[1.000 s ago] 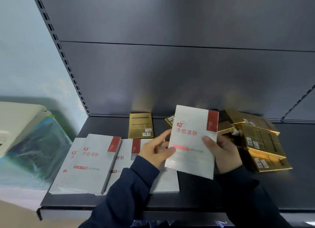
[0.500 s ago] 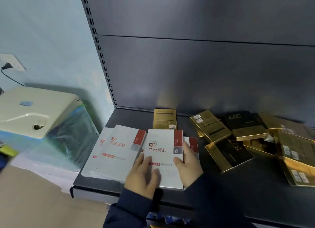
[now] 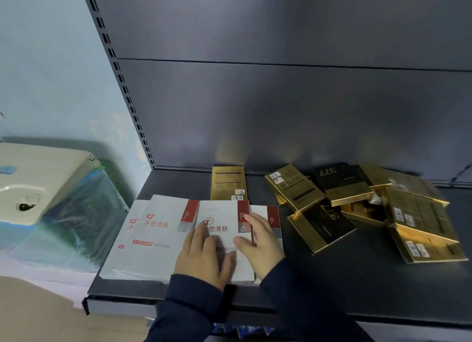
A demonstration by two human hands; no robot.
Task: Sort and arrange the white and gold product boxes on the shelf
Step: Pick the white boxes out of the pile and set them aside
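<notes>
Pressing left hand [image 3: 204, 254] and right hand [image 3: 258, 242], both spread flat, on top white box [image 3: 222, 229] to square it left of gold boxes [image 3: 357, 209].

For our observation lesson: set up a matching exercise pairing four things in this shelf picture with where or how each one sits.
Column 1
1. left hand
2. lone gold box
3. gold box pile
4. cream bin lid

Column 2
A. jumbled on the shelf's right side
B. flat on a white box
C. off the shelf, to its left
D. alone behind the white boxes

Pairs: 1-B, 2-D, 3-A, 4-C
</notes>
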